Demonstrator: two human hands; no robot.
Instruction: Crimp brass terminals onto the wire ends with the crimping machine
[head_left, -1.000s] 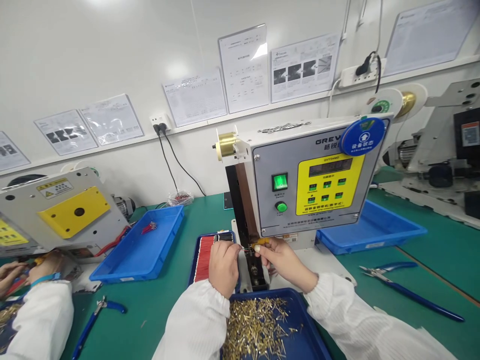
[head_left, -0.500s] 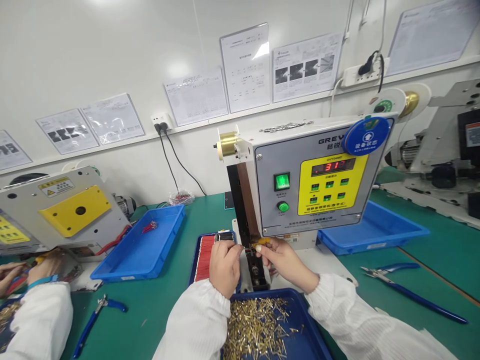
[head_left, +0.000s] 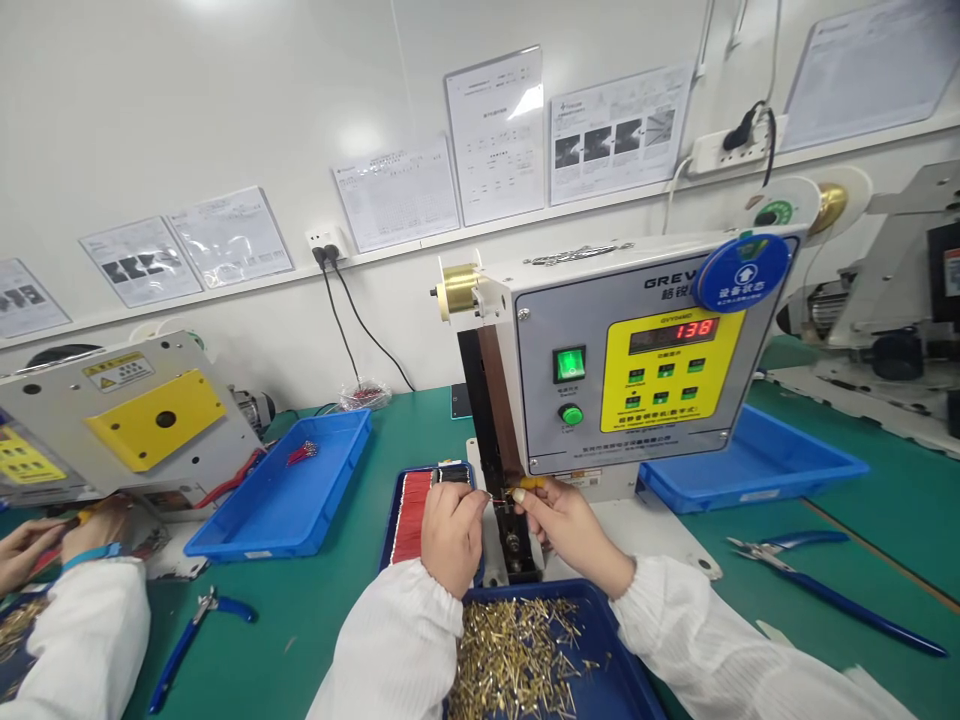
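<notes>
The left hand (head_left: 453, 535) and right hand (head_left: 568, 528) met at the narrow black head (head_left: 510, 520) of a grey metal crimping machine (head_left: 622, 370), badged "GREV" above a yellow panel whose red display read 138. The left fingers (head_left: 476, 505) were closed, pinching a thin wire (head_left: 491, 495) just beside the head. The right fingers (head_left: 536, 497) gripped a slim yellow piece (head_left: 529, 483), too small to name. Below them, a dark blue tray (head_left: 607, 640) held loose brass pins (head_left: 514, 655). Behind the left hand, another tray (head_left: 386, 530) held tightly packed red wires (head_left: 411, 515). Blue-handled pliers (head_left: 832, 600) lay on the green bench (head_left: 322, 640).
</notes>
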